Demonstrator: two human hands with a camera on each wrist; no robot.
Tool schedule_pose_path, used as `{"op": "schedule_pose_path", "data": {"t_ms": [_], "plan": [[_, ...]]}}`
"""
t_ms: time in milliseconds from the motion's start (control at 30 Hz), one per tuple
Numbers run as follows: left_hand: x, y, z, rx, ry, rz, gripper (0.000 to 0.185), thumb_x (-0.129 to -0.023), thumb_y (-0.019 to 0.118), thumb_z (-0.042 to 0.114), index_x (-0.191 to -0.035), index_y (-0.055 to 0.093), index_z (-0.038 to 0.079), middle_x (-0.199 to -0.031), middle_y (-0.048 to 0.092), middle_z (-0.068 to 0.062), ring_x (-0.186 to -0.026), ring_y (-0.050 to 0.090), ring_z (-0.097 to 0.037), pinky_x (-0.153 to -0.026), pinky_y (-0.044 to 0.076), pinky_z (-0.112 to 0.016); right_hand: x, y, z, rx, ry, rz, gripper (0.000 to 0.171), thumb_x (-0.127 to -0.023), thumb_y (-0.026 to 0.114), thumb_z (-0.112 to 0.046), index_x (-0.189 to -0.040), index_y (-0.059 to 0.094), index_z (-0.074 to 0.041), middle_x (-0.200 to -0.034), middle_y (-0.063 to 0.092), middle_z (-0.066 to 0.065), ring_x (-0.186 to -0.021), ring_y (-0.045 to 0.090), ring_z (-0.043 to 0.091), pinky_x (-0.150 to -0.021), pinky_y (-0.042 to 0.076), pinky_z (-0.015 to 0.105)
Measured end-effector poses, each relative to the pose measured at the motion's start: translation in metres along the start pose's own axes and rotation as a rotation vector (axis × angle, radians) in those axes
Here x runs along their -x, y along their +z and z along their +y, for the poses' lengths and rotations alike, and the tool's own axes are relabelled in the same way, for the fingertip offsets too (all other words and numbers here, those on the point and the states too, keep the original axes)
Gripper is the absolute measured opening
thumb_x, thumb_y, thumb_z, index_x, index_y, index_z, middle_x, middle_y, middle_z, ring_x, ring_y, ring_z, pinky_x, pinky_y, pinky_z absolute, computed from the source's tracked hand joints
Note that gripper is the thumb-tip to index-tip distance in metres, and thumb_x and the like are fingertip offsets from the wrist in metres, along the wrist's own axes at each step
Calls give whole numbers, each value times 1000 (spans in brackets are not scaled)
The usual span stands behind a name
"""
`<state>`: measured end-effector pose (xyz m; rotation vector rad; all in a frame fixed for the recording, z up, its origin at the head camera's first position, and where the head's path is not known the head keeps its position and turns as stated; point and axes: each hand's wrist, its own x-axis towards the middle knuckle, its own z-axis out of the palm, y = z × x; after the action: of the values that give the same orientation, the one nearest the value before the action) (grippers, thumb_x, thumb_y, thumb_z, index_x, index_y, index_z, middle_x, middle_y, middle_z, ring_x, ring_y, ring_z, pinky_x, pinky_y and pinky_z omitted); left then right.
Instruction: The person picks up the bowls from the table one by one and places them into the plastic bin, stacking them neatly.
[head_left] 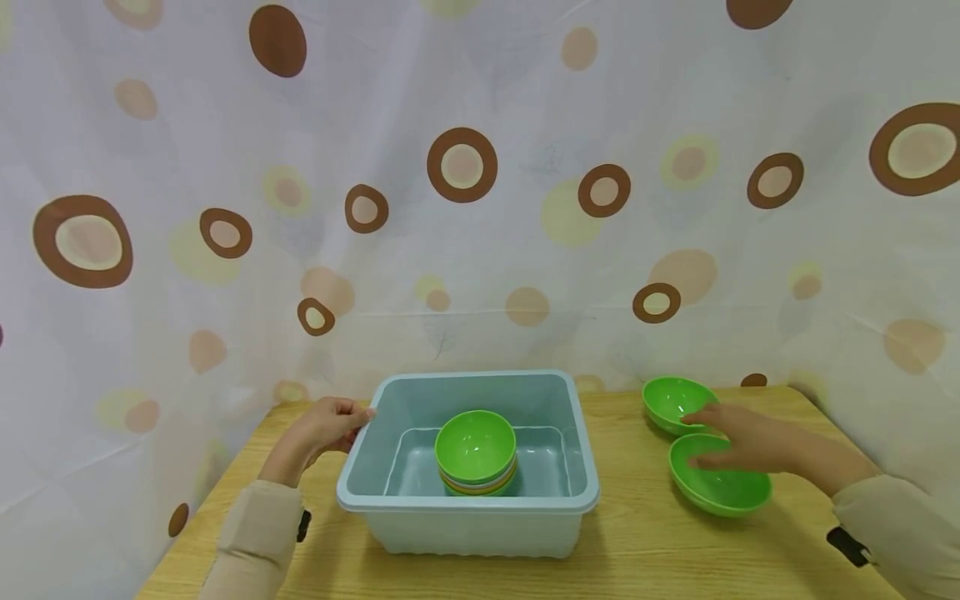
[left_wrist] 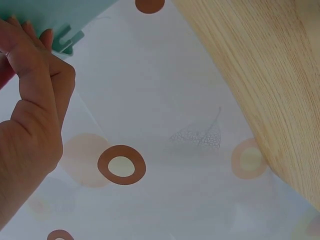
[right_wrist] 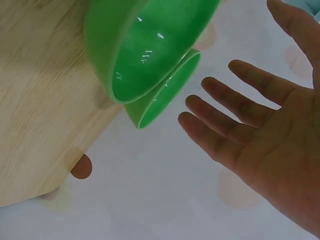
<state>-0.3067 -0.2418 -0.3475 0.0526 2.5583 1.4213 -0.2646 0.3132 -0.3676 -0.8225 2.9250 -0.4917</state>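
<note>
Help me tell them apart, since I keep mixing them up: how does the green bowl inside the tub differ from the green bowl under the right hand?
The tub bowl tops a stack of other bowls inside the pale blue tub; the near bowl sits alone on the wooden table. The tub bowl is untouched, while the right hand hangs open over the near bowl. The tub bowl sits level; the near bowl looks tipped. Both are bright green, round and empty.

A pale blue plastic tub (head_left: pixel 468 492) on the wooden surface (head_left: pixel 637 542) holds stacked bowls (head_left: pixel 476 454). The left hand (head_left: pixel 326 425) touches its rim. The right hand (head_left: pixel 738 442) hovers flat over two green plastic bowls (head_left: pixel 720 487).
</note>
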Motion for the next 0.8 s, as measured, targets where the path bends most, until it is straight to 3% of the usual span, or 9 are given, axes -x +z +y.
{"op": "schedule_pose_path", "data": {"t_ms": [200, 367, 533, 800], "plan": [[-1, 0, -2, 5, -6, 1, 23, -98, 56, 20, -83, 59, 2, -76, 56, -6, -65, 56, -15, -63, 54, -28, 3, 7, 3, -36, 99, -105, 83, -74, 81, -40, -131, 48, 10, -125, 45, 37, -114, 44, 56, -89, 41, 65], [-1, 1, -3, -2, -13, 8, 22, -98, 56, 19, -84, 59, 2, -77, 56, -6, -66, 56, -15, -64, 54, -28, 2, 10, 6, -66, 155, -185, 90, -73, 83, -38, -136, 41, 12, -130, 34, 45, -118, 35, 63, -89, 38, 69], [-2, 1, -3, -4, -10, 10, 22, -98, 56, 19, -85, 60, 2, -77, 56, -6, -66, 56, -15, -64, 54, -28, 1, 12, 8, -64, 171, -214, 92, -71, 84, -36, -136, 40, 12, -132, 26, 49, -120, 29, 67, -89, 35, 71], [-1, -1, -2, -3, 2, 3, 22, -98, 56, 19, -85, 60, 2, -77, 56, -6, -65, 56, -15, -64, 54, -28, -1, 13, 5, -53, 192, -225, 96, -67, 86, -34, -137, 38, 11, -133, 25, 49, -118, 31, 67, -88, 34, 72]]}}
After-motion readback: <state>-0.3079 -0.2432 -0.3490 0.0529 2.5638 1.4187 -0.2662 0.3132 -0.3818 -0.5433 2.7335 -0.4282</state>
